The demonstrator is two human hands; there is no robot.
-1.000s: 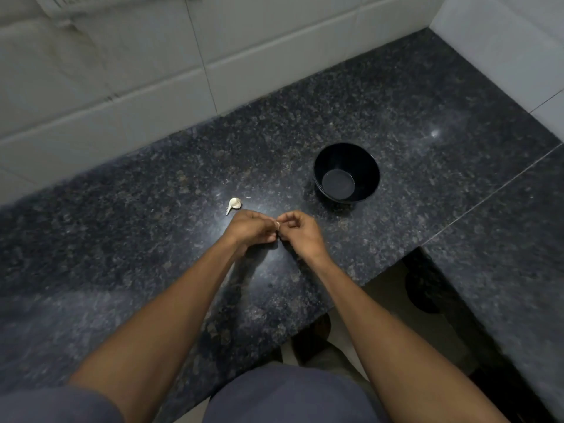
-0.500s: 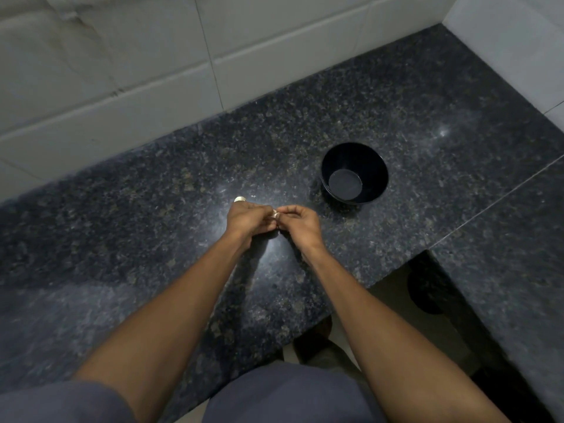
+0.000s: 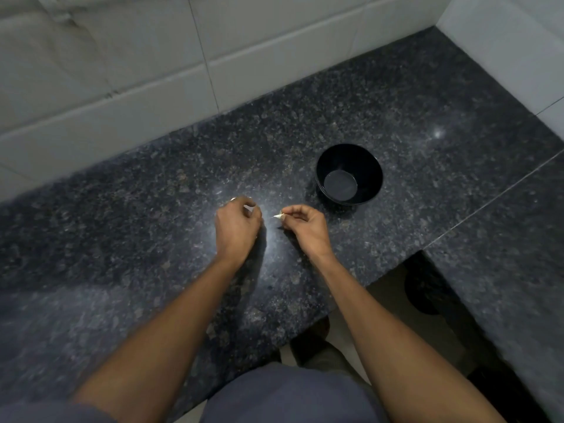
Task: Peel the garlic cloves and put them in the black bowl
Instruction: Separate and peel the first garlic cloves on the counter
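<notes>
Our right hand [image 3: 305, 228] pinched a pale sliver, clove or skin we couldn't tell; our left hand [image 3: 236, 227] curled over something hidden. The black bowl [image 3: 349, 175] stood empty nearby, so peeling had barely started.

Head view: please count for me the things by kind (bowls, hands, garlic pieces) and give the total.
black bowl: 1, nothing in it
hands: 2, left hand and right hand
garlic pieces: 2 in sight, one pinched by the right hand, one pale bit showing just past the left hand; clove or skin, I cannot tell
Total: 5
</notes>
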